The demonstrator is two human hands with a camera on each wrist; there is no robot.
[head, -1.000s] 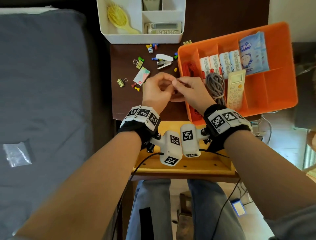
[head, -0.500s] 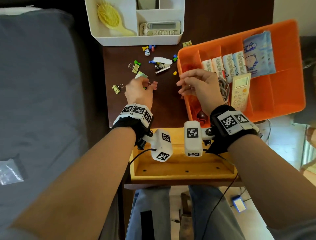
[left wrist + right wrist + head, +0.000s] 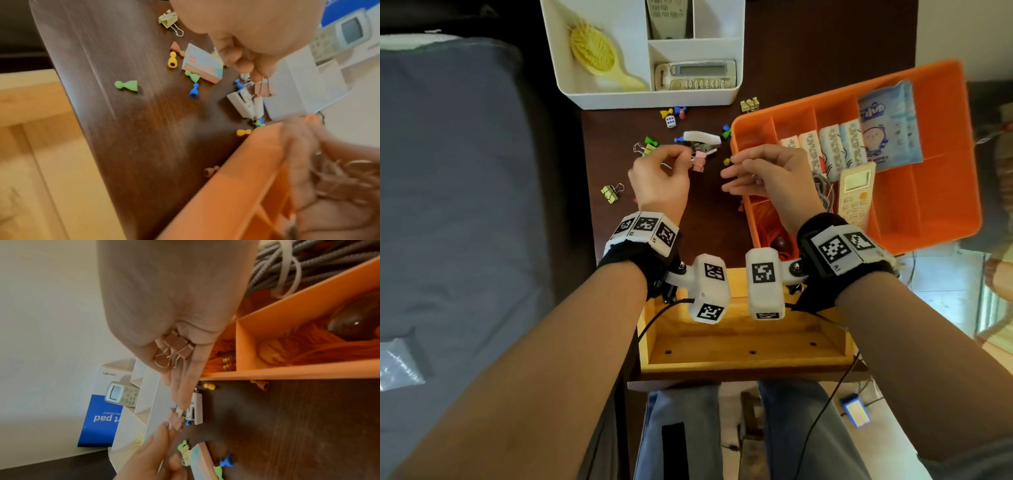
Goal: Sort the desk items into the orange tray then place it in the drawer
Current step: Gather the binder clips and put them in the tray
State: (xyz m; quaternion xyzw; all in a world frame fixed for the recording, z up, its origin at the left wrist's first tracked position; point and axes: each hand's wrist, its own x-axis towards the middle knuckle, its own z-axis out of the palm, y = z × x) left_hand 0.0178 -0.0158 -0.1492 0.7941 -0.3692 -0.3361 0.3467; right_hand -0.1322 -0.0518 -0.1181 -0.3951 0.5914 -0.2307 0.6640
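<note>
My left hand [image 3: 685, 159] hovers over the dark desk [image 3: 709, 212] and pinches a pink binder clip [image 3: 698, 161] by its wire handles [image 3: 264, 84]. To its right, at the left rim of the orange tray [image 3: 945, 192], my right hand [image 3: 736, 164] is curled round more pink binder clips [image 3: 176, 348], which only the right wrist view shows. The tray holds tissue packs [image 3: 835, 147], a remote [image 3: 856, 192], a grey cord [image 3: 287, 264] and orange tassels. Loose on the desk lie a white stapler [image 3: 702, 138], coloured pawns [image 3: 126, 86], a yellowish binder clip [image 3: 611, 193] and a small card box [image 3: 202, 65].
A white organiser [image 3: 654, 99] with a yellow brush and a remote stands at the desk's far edge. An open wooden drawer [image 3: 746, 342] sits under my wrists. A grey bed [image 3: 465, 205] borders the desk on the left. A die [image 3: 670, 120] lies near the organiser.
My hands, joined in front of the tray a second ago, have parted. The left hand went left and farther out with a pink clip; the right stayed by the tray's rim.
</note>
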